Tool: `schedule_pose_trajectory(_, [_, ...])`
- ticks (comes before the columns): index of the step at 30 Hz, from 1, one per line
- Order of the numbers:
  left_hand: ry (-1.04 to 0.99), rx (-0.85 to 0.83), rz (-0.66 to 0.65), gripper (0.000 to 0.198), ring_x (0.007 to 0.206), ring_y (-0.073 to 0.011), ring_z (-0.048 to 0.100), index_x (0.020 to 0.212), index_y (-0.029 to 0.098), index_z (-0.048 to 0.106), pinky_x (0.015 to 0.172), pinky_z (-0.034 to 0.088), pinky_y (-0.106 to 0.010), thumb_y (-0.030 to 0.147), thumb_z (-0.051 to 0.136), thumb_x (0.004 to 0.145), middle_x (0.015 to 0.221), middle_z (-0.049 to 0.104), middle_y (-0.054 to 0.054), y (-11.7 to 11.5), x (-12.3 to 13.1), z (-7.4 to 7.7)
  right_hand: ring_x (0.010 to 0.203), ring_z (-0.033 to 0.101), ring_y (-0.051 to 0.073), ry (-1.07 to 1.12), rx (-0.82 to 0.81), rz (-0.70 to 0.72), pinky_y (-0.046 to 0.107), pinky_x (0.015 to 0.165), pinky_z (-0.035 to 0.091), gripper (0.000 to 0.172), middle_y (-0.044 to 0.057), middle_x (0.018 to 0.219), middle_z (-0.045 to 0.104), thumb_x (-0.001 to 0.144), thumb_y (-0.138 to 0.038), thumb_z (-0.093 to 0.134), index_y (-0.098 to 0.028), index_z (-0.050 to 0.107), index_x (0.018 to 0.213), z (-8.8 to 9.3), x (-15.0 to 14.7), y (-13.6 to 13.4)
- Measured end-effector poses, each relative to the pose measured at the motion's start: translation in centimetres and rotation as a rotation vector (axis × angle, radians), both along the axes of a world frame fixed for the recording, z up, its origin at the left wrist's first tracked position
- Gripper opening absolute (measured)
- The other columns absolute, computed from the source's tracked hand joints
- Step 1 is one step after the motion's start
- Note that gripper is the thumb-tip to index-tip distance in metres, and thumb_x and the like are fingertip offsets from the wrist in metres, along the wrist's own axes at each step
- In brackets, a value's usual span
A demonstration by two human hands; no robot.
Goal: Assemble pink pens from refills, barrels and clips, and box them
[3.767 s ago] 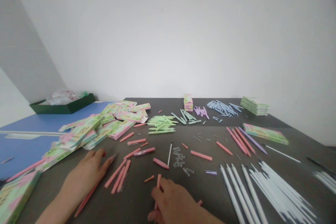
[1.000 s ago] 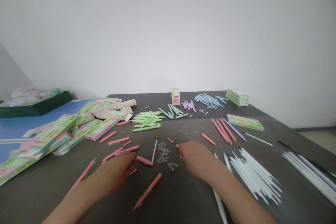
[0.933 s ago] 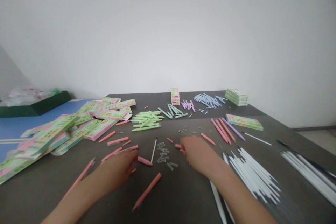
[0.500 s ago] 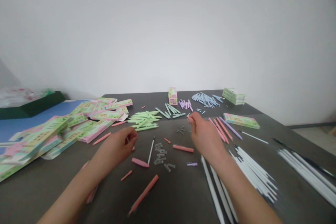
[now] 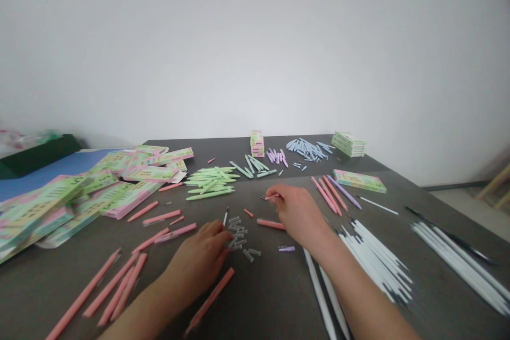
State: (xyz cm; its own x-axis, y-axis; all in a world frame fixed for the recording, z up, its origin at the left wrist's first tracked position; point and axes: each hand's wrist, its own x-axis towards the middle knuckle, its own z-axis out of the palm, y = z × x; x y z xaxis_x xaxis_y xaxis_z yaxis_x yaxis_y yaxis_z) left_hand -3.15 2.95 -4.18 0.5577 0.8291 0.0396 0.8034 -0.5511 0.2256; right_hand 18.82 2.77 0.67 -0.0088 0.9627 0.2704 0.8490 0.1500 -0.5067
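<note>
My left hand (image 5: 205, 255) is low over the table with its fingers curled down, beside a small pile of short clear plastic tubes (image 5: 239, 232). What lies under those fingers is hidden; the tip of a white pen refill (image 5: 226, 216) sticks out just beyond them. My right hand (image 5: 297, 210) is farther forward, thumb and forefinger pinched together beside tiny metal springs (image 5: 263, 197). Whether a spring is in the pinch is too small to tell. A coral pen barrel (image 5: 271, 223) lies below that hand, and another coral barrel (image 5: 210, 300) lies near my left wrist.
Coral barrels (image 5: 115, 287) spread at left, before piled printed boxes (image 5: 139, 196). Green barrels (image 5: 211, 180), purple pieces (image 5: 277, 156) and blue pieces (image 5: 306, 149) lie farther back. White refills (image 5: 378, 260) and long white rods (image 5: 458, 265) are at right, with stacked boxes (image 5: 348, 143) behind.
My left hand has moved right and down to the clear tubes, covering the pink barrel piece and most of the refill. My right hand has lowered and shifted left to the springs.
</note>
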Motion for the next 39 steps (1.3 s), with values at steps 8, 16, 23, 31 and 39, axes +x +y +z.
schedule_pose_trajectory(8, [0.036,0.030,0.048,0.023,0.089,-0.0221,0.058,0.085,0.018,0.063,0.079,0.044,-0.033,0.014,0.040,0.083,0.092,0.061,-0.009,0.1,1.1,-0.9,0.056,0.058,0.013,0.085,-0.086,0.113,0.022,0.050,0.032,0.009,0.000,0.062,0.068,0.074,-0.019,0.063,-0.020,0.071,0.071,-1.1,-0.5,0.5])
schedule_pose_trajectory(16, [0.040,0.029,0.065,0.023,0.085,-0.0230,0.058,0.082,0.016,0.061,0.076,0.045,-0.035,0.011,0.039,0.082,0.089,0.062,-0.010,0.2,1.8,-1.3,0.068,0.065,0.016,0.145,-0.131,0.200,0.023,0.058,0.040,0.019,0.005,0.076,0.073,0.074,-0.013,0.058,-0.019,0.074,0.079,-2.2,-0.5,1.1])
schedule_pose_trajectory(23, [0.005,0.037,0.086,0.021,0.083,-0.0227,0.059,0.078,0.016,0.060,0.075,0.044,-0.034,0.010,0.039,0.079,0.085,0.063,-0.010,0.1,1.5,-0.8,0.058,0.060,0.015,0.225,-0.147,0.234,0.023,0.052,0.037,0.018,0.002,0.062,0.069,0.069,-0.009,0.059,-0.017,0.074,0.072,-2.4,-1.4,1.1])
schedule_pose_trajectory(31, [-0.366,-0.046,0.168,0.011,0.057,-0.0135,0.055,0.076,0.021,0.056,0.053,0.039,-0.022,0.021,0.046,0.081,0.062,0.059,0.004,-0.7,0.2,1.1,0.074,0.065,0.015,0.531,-0.104,0.336,0.022,0.067,0.046,0.016,0.003,0.079,0.073,0.075,-0.010,0.059,-0.017,0.073,0.079,-0.8,-2.5,-0.2])
schedule_pose_trajectory(39, [-0.518,-0.012,0.189,0.013,0.059,-0.0128,0.057,0.078,0.022,0.060,0.056,0.041,-0.021,0.031,0.051,0.083,0.064,0.063,0.004,-1.4,-0.3,1.8,0.073,0.063,0.011,0.487,0.111,0.354,0.020,0.067,0.044,0.018,-0.001,0.078,0.070,0.078,-0.006,0.058,-0.019,0.070,0.079,0.2,-3.1,-1.6])
